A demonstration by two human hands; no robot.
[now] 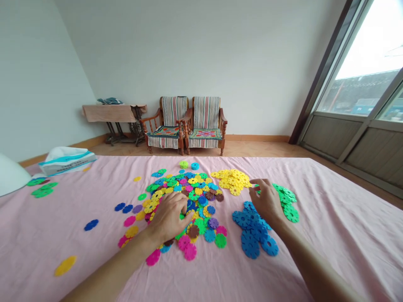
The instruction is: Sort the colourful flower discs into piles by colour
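My left hand (171, 214) rests over a mixed heap of notched plastic discs (200, 226) in green, yellow, blue, pink, purple and brown. Its thumb stands apart from the index finger, and the other fingertips are hidden; nothing shows held. My right hand (266, 199) hovers above the table at the right, fingers apart. Its fingertips reach the right edge of a pile of yellow discs (234, 180). Below it lies a pile of blue discs (252, 230). Green discs (289, 201) lie beyond the wrist, partly covered; a bit of green shows between thumb and finger.
A pink cloth (333, 235) covers the table. Small stacks of lime discs (183, 164) and light-blue discs (194, 166) stand at the back. At left are a tissue pack (69, 161), loose green discs (42, 191) and a yellow disc (65, 266). Two wooden armchairs (206, 113) stand beyond.
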